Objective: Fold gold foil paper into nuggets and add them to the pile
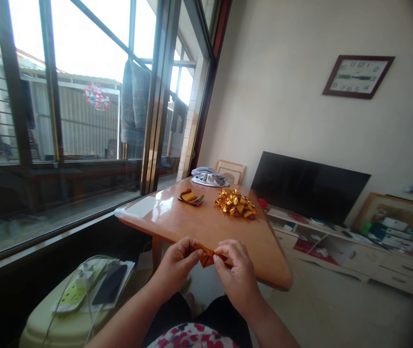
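Between my two hands is a folded piece of gold foil paper [207, 258], held just off the near edge of the wooden table [177, 227]. My left hand [179, 266] pinches its left side between thumb and fingers. On the right side, my right hand [235, 270] grips it the same way. Farther back on the table lies a heap of folded gold foil pieces [235, 203]. To its left sits a stack of flat gold foil sheets [191, 196], its top sheet curling up.
Folded cloth [209, 177] and a framed picture [231, 170] are at the table's far end. A pale stool [35, 319] at lower left carries a green power strip [74, 292] and a phone [110, 284] with cables. A television [309, 186] stands on a low white cabinet [362, 258].
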`<state>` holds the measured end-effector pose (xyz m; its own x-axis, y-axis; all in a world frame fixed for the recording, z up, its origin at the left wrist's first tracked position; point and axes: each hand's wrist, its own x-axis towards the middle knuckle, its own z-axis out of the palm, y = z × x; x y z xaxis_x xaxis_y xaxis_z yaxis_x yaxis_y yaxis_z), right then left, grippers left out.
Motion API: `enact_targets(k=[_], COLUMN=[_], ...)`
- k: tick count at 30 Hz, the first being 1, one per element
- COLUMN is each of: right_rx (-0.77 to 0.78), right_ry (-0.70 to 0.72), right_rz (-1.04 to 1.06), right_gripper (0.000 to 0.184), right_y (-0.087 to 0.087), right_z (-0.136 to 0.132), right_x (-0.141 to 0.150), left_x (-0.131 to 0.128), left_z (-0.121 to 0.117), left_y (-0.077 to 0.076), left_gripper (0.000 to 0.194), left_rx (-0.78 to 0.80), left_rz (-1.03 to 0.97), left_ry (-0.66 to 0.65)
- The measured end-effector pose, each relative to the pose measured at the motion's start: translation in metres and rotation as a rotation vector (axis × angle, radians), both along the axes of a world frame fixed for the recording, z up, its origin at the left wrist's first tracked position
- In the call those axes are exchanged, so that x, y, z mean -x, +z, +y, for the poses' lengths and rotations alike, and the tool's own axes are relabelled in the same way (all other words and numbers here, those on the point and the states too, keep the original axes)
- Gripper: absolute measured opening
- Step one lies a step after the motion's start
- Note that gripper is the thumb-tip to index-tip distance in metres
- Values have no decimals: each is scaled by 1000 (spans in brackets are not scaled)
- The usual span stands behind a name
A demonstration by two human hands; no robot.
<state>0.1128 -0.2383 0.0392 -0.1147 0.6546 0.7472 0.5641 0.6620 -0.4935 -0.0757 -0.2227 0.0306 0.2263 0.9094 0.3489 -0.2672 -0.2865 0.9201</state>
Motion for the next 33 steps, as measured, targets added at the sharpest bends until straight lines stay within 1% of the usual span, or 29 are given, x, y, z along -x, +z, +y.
enact_targets(k=[5,12,18,24,28,33], right_rx=[-18,-53,-37,-19,-45,-96], right_ry=[-42,-63,-53,-33,-61,-133], right_rz=[-49,-95,-81,-43,-116,-242], right_gripper=[18,19,20,21,22,20], right_y=[-6,-8,-10,-9,-9,-12], right_z=[2,3,4,5,3,1], right_x=[4,3,4,5,6,6], left_x=[1,2,1,-3,-5,-5], left_z=[-3,-1,0,-3,-4,-6], left_y=[0,-4,-6,-3,-1,2], left_gripper=[24,25,24,23,21,20], left_rx=[13,34,41,77,98,144], left_rz=[46,106,86,48,17,-18], left_ry=[53,17,-1,13,12,-1])
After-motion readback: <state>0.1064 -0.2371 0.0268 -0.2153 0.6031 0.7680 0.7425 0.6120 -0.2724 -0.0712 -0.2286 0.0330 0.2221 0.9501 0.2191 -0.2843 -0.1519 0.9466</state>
